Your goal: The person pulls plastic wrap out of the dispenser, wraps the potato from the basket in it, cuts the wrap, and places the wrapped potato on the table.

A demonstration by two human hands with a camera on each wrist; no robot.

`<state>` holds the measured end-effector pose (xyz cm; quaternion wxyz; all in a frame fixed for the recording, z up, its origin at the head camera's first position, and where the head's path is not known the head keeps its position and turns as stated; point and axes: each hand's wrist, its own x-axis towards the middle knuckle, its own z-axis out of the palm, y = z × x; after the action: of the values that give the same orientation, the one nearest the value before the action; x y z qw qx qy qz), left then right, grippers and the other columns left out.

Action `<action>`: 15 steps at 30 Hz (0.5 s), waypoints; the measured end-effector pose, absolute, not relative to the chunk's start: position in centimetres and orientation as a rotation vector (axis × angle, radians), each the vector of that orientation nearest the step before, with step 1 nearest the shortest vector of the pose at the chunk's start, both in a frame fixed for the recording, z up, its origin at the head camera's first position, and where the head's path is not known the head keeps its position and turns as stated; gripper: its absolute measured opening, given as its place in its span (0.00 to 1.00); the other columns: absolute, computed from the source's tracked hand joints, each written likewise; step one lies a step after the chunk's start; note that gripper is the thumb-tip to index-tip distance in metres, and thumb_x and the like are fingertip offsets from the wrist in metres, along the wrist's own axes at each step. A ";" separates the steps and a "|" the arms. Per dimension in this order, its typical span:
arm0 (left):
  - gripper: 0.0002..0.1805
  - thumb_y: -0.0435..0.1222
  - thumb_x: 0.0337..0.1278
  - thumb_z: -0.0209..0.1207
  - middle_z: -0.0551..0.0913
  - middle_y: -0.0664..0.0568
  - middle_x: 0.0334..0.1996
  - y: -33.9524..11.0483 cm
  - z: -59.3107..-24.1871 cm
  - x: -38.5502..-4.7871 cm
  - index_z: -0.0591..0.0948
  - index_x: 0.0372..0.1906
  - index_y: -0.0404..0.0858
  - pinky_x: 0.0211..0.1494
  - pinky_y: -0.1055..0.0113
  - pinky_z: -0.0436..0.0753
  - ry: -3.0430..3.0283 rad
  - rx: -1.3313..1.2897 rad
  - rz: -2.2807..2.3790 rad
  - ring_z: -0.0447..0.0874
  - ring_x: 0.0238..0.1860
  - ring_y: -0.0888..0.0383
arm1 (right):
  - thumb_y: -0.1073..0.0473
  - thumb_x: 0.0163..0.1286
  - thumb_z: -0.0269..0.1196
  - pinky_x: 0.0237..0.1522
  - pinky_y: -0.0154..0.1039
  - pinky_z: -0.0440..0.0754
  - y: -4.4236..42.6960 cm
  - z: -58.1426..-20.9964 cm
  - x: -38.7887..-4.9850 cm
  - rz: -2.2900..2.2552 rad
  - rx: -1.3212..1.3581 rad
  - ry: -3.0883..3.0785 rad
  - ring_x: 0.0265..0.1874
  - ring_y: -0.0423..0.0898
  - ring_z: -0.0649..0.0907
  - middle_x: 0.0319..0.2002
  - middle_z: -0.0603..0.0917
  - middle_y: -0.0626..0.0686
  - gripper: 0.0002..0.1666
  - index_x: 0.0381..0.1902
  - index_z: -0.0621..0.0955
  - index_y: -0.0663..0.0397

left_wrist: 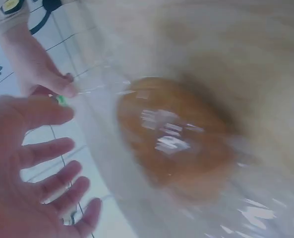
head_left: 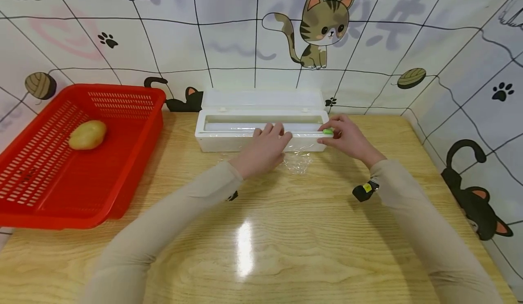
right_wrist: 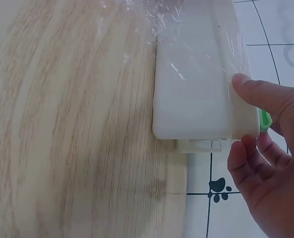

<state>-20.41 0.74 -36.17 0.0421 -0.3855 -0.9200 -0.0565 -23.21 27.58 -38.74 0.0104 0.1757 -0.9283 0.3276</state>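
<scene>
A white box stands by the far edge of the desk, its raised lid before the cat-printed wall. The left hand, fingers apart, hides part of its front – and of the clear film hanging there. The right hand's fingers pinch the green slider at the box's right end. Under film, the left wrist view shows a blurred brown rounded thing. Toward the desk's far left corner – well apart – a red basket holds a potato
</scene>
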 end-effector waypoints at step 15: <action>0.12 0.37 0.64 0.58 0.75 0.57 0.26 11.4 -36.0 -25.6 0.73 0.24 0.44 0.35 0.68 0.68 -2.864 -1.072 -0.351 0.68 0.30 0.61 | 0.66 0.62 0.68 0.34 0.40 0.70 28.1 -38.1 -24.2 1.119 0.639 -2.950 0.29 0.51 0.71 0.45 0.70 0.59 0.12 0.40 0.78 0.64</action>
<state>-25.56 11.41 -35.96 0.0319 -0.3481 -0.9300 -0.1140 -24.22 28.08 -38.13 -0.0388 0.1983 -0.9158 0.3472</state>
